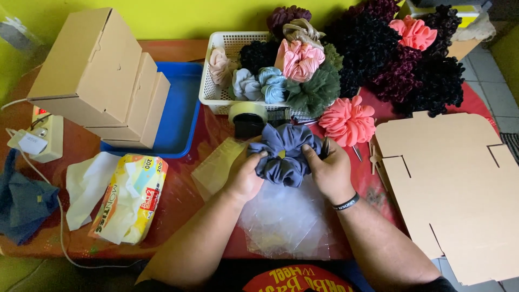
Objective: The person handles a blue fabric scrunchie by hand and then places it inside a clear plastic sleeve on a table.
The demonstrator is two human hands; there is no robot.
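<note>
Head view. Both hands are working at the middle of a red table [184, 203]. The left hand [244, 176] is gripping the left side of a grey-blue scrunchie [285, 154], thumb pressing on top of the fabric. The right hand [331, 172] is gripping the right side of the same scrunchie, thumb on the cloth, fingers curling behind it. A black wristband [346, 203] is sitting on the right wrist.

The scrunchie is being held just above a clear plastic bag [286, 221], which is lying flat on the table below the hands. A second, yellowish bag [216, 170] is lying just left of the left hand.

Directly behind the scrunchie, a roll of tape [247, 112] on a dark dispenser [250, 127] is standing at the front of a white basket [216, 94]. The basket is holding scrunchies in pink, light blue, green and beige. A coral scrunchie [348, 120] is lying on the table right of the basket; a heap of dark scrunchies [400, 59] is piling up behind it.

A flat cardboard blank [459, 189] is lying at the right. At the left, folded boxes [102, 75] are resting partly on a blue tray [181, 116]. A tissue pack [130, 197] is lying at the front left, with a power strip [46, 135] and a blue cloth [21, 200] at the far left edge.
</note>
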